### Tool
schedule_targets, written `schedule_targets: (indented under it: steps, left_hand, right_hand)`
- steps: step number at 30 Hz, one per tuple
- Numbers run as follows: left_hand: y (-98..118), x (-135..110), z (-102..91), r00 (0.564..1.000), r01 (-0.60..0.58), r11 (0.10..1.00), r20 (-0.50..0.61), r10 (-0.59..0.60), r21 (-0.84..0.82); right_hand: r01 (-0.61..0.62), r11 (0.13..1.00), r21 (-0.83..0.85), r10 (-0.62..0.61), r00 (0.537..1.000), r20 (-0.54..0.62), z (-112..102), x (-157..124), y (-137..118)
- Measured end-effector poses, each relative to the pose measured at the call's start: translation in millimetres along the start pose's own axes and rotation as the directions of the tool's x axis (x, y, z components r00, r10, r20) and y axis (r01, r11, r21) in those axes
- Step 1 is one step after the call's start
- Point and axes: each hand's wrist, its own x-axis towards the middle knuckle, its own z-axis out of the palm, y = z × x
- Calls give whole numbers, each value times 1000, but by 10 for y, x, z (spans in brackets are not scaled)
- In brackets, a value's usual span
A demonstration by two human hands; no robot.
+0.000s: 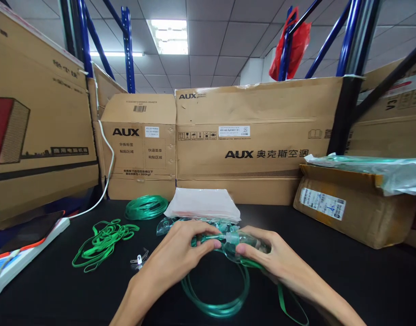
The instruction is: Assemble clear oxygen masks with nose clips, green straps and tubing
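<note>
My left hand (185, 249) is closed, thumb and fingers pinching the end of green plastic tubing (217, 312), whose coil hangs below both hands. My right hand (274, 251) grips a clear green-tinted oxygen mask (231, 252), partly hidden by the fingers. The tube end meets the mask's connector between my fingertips; whether it is fully seated I cannot tell. From under my right hand a green elastic strap (282, 301) trails down. Just behind the hands lie more clear plastic mask pieces (164, 225), partly covered by a white sheet or bag (203, 203).
Left on the black table (126, 299) are a pile of green elastic straps (104, 244), another green tubing coil (146, 208) and small clear-and-metal pieces (139, 261). A cardboard box (353, 203) with plastic packages stands right. Large cartons (258, 127) wall the back. A phone (33, 231) lies far left.
</note>
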Motion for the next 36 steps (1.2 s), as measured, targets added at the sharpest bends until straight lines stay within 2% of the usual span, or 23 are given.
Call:
schedule_targets:
  steps: [4, 7, 13, 21, 30, 36]
  left_hand:
    - [2, 0, -19, 997, -82, 996, 10, 82, -15]
    - [-2, 2, -16, 994, -107, 994, -8, 107, -1]
    - [-6, -10, 16, 983, -166, 978, -57, 174, 124]
    - [-23, -24, 4, 977, -200, 978, -62, 203, 51]
    - [10, -38, 89, 955, -252, 958, -126, 269, 137]
    - [4, -35, 88, 955, -257, 958, -119, 272, 125]
  right_hand:
    - [56, 998, -14, -55, 998, 30, -12, -56, -23]
    - [37, 999, -4, -36, 999, 20, -14, -74, -17]
    - [43, 997, -61, -43, 999, 5, 20, -42, 12]
    - [78, 997, -7, -78, 997, 1, 57, -63, 1]
    - [43, 999, -5, -43, 997, -67, 75, -85, 25]
    - [88, 994, -70, -88, 996, 3, 59, -111, 46]
